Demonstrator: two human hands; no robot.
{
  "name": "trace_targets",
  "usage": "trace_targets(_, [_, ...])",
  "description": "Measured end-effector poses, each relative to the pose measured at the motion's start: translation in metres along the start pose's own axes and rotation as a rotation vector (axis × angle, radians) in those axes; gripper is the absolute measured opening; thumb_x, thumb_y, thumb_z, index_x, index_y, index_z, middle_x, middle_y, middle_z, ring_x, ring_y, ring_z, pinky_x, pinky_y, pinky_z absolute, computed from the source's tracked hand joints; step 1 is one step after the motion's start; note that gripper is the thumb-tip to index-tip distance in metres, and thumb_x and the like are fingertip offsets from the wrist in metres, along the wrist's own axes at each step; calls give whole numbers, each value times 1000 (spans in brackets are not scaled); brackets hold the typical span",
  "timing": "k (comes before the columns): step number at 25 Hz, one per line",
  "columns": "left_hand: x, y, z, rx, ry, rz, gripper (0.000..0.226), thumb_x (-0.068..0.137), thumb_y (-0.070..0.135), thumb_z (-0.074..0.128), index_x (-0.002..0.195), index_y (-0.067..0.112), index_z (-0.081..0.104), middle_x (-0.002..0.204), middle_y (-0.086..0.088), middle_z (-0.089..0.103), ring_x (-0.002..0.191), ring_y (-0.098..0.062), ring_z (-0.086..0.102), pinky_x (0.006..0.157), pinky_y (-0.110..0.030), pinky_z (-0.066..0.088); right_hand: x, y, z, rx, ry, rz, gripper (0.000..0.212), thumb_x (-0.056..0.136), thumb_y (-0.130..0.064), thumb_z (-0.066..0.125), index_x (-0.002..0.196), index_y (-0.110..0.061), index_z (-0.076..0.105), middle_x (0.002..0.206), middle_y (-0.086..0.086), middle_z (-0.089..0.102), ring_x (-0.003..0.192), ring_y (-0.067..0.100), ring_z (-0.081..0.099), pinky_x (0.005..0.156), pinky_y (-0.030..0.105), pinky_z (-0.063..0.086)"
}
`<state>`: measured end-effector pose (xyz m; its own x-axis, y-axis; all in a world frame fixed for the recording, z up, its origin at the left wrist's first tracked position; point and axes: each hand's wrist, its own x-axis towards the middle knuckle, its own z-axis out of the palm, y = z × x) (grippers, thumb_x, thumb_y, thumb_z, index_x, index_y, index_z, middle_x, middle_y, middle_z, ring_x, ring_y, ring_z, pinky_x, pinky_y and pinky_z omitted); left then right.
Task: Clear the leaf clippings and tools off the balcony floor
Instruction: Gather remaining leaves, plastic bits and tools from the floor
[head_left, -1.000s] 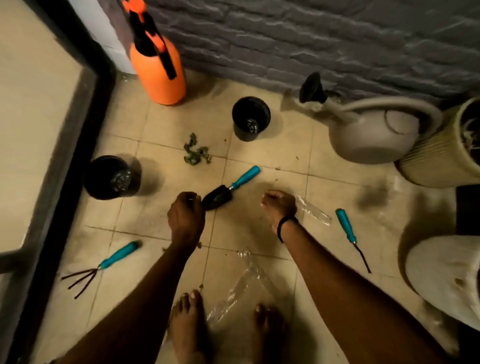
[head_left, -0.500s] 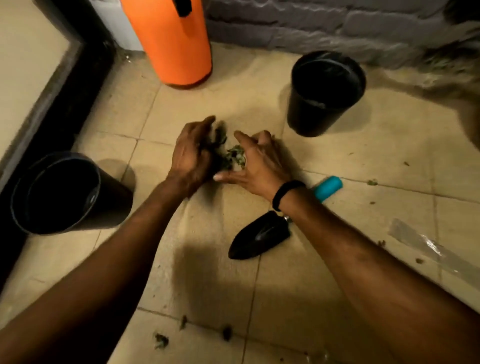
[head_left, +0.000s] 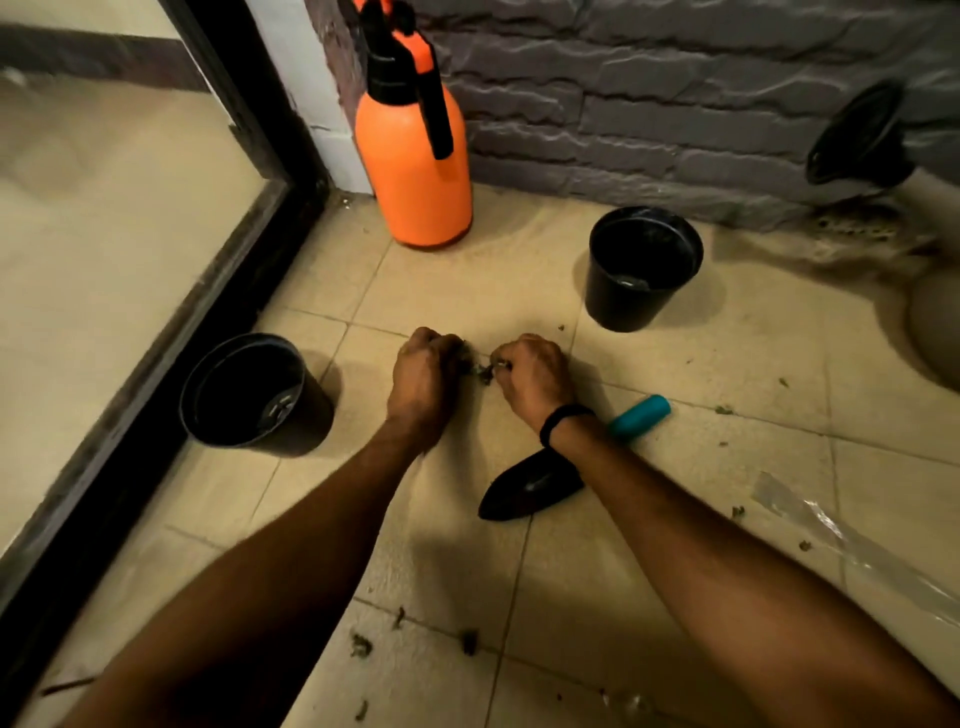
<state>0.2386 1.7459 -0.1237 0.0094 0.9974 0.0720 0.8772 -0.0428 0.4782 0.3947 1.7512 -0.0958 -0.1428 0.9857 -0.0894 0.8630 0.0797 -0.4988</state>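
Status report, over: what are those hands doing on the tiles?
Left hand, right hand both gripping leaf clippings. Trowel lying beneath right forearm, untouched. Loose scraps nearer camera.

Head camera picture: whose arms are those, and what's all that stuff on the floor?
There is no machine. The camera sits on a person's head and looks down, so those arms are their own. The left hand and right hand curl round a little heap of leaf clippings on the tiled floor. A trowel with a blue-green handle lies beneath the right wrist; nobody holds it. The left black pot and right black pot stand nearby, and an orange sprayer stands by the brick wall. Green crumbs lie scattered about.
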Motion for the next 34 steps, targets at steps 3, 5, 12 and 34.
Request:
trace_targets(3, [1, 2, -7, 47, -89, -81, 16, 95, 13, 55, 101, 18, 69, 105, -7, 61, 92, -22, 56, 75, -29, 42, -5, 14, -20, 424, -47, 211, 18, 84, -18, 73, 101, -10, 76, 93, 5, 75, 87, 18, 71, 84, 32, 57])
trace_targets(5, [7, 6, -22, -73, -110, -264, 12, 93, 11, 60, 96, 17, 71, 99, -3, 68, 89, -19, 60, 77, -29, 47, -13, 20, -38, 768, -67, 396, 22, 82, -11, 77, 102, -4, 75, 89, 10, 75, 74, 15, 71, 72, 26, 60])
trace_targets(12, [-42, 48, -48, -1797, -141, -984, 20, 91, 16, 37, 86, 9, 55, 77, -12, 55, 64, -16, 47, 55, -24, 43, -42, 10, -90, 1071, -104, 370, 18, 81, 4, 73, 98, 6, 69, 83, 13, 69, 72, 13, 68, 68, 19, 59])
trace_targets(34, [-59, 9, -54, -1915, -174, -998, 38, 106, 35, 36, 74, 18, 44, 61, 4, 38, 42, -4, 31, 34, -13, 20, -13, -14, -27, 113, -113, 26, 30, 90, -10, 65, 120, -11, 69, 124, 6, 66, 117, 20, 59, 104, 26, 43])
